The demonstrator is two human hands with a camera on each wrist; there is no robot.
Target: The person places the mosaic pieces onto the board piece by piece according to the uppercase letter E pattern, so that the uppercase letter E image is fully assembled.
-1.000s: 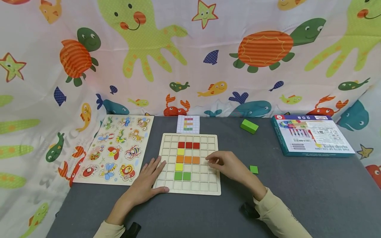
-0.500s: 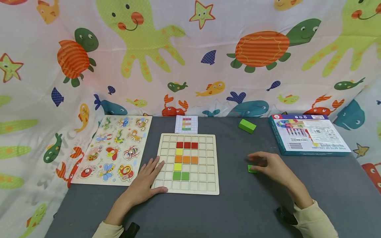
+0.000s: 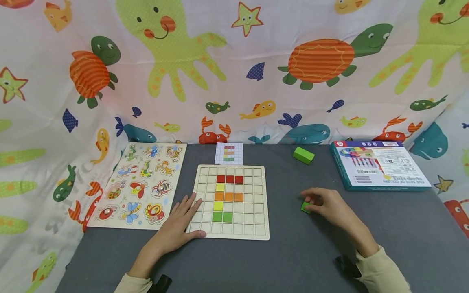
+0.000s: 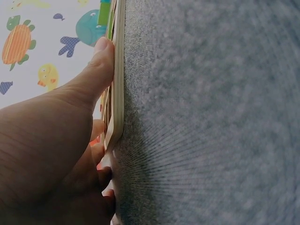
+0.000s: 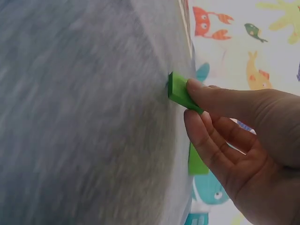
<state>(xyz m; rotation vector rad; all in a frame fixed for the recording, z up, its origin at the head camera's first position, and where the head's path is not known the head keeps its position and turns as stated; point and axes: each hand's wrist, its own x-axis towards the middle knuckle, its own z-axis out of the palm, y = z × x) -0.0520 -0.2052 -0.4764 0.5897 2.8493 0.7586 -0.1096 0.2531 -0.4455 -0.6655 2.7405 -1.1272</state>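
Note:
Between thumb and fingers, my right hand pinches a small flat green square tile, just over the grey table to the right of the board; fingers partly cover it in the head view. My left hand lies with straight fingers on the left edge of the wooden grid board, its thumb along the near left corner. Set in the board's cells are a row of red tiles, a row of orange tiles, single yellow tiles and two green tiles.
Behind the board lies a small pattern card. An insect puzzle board is at the left. A green block stands toward the back, and a flat box lies at the back right. A sea-animal cloth hangs behind the table.
My right hand has gone from the board's right side out to the loose green tile and picked it up, tilting it. My left hand stays on the board.

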